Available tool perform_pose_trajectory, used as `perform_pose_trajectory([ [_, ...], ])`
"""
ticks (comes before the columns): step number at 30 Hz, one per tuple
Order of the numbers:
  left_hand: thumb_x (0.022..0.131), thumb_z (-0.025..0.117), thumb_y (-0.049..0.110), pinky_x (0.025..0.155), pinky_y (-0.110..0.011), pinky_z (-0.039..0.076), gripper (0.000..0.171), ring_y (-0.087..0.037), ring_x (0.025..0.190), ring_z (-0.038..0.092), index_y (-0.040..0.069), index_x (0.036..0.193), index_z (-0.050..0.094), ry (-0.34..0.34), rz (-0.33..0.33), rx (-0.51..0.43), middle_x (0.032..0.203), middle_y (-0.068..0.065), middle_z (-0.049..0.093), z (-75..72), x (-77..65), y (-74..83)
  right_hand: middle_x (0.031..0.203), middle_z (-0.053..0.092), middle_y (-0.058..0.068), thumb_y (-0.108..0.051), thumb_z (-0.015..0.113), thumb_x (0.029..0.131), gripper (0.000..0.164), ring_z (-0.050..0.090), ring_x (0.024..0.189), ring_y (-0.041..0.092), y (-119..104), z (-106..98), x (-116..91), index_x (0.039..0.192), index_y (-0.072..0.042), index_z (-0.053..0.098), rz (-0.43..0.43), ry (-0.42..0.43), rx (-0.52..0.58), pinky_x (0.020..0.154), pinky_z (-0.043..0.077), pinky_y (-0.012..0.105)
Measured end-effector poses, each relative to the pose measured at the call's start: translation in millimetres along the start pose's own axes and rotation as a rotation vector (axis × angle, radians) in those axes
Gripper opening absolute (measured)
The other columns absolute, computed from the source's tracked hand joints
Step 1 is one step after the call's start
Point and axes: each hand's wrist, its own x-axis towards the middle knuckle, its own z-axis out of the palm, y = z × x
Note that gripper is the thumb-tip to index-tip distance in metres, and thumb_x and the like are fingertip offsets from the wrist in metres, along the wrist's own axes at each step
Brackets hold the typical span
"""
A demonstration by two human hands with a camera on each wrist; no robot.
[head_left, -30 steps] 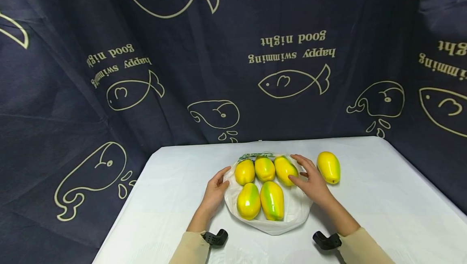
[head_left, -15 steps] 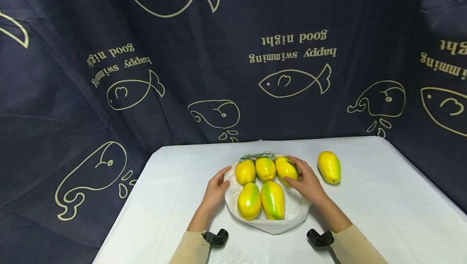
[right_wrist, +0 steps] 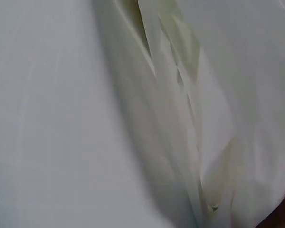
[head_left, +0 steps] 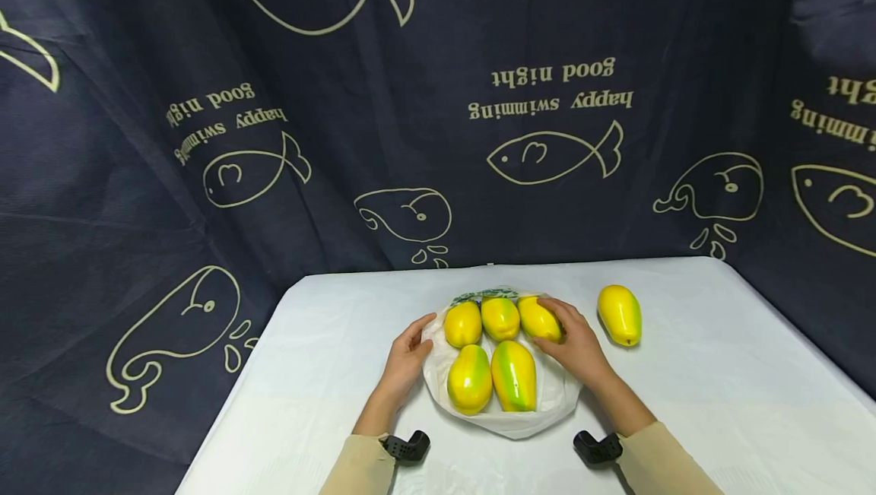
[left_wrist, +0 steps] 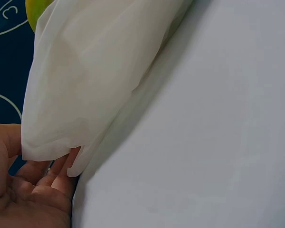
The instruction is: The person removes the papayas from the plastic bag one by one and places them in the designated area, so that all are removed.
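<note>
Head view: white plastic bag (head_left: 509, 425) on the white-covered table (head_left: 725, 381), five yellow-green fruits (head_left: 469, 379) inside, two near, three far. The person's left hand (head_left: 404, 360) holds the bag's left rim; right hand (head_left: 576, 344) curls round the far-row right-hand fruit (head_left: 538, 318). Most table room lies right of the bag, with one lone fruit (head_left: 620, 315) near it; more white tabletop runs left of the bag. Green print on the bag's far rim, too small for me to read. Dark curtain (head_left: 383, 107) behind the bag says "good night", "happy swimming", upside down.

Left wrist view: thumb one side of the bag's rim, fingers the other; tabletop right of the bag.

Right wrist view: bag folds, tabletop left of them; only a sliver of hand, can't tell its grip here.
</note>
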Motion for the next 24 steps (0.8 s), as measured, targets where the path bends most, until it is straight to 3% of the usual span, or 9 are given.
perform_pose_trajectory([
  [11,0.100,0.047,0.000,0.116,-0.033,0.040,0.048,-0.029,0.142,0.044,0.014,0.147,0.050,-0.007,0.003,-0.002,0.154,-0.014,0.047,0.1,0.8,-0.6,0.150,0.045,0.019,-0.009,0.077,0.082,0.069,0.042,0.138,0.042,-3.9,-4.9,-1.4,0.146,-0.010,0.048,0.016,0.018,0.010,0.114,0.035,0.061],
  [17,0.100,0.047,0.000,0.120,-0.041,0.036,0.048,-0.029,0.145,0.041,0.014,0.147,0.050,-0.002,0.010,0.008,0.155,-0.013,0.045,0.6,1.2,1.2,0.150,0.046,0.018,-0.010,0.075,0.082,0.069,0.042,0.138,0.042,-10.0,-12.5,-6.3,0.146,-0.012,0.048,0.015,0.047,0.039,0.112,0.037,0.062],
  [20,0.100,0.047,0.000,0.120,-0.043,0.035,0.048,-0.030,0.144,0.042,0.014,0.147,0.050,0.000,0.008,0.009,0.155,-0.014,0.045,0.8,0.9,0.8,0.149,0.047,0.017,-0.011,0.075,0.082,0.070,0.046,0.135,0.039,-11.4,-17.0,-9.9,0.147,-0.013,0.048,0.021,0.065,0.041,0.107,0.043,0.056],
  [24,0.100,0.047,-0.001,0.118,-0.040,0.038,0.049,-0.030,0.143,0.044,0.013,0.147,0.050,0.000,0.002,0.002,0.154,-0.014,0.046,0.3,0.2,-0.3,0.149,0.048,0.015,-0.013,0.074,0.084,0.069,0.049,0.132,0.033,-11.8,-22.5,-13.8,0.147,-0.014,0.048,0.024,0.096,0.037,0.095,0.047,0.038],
])
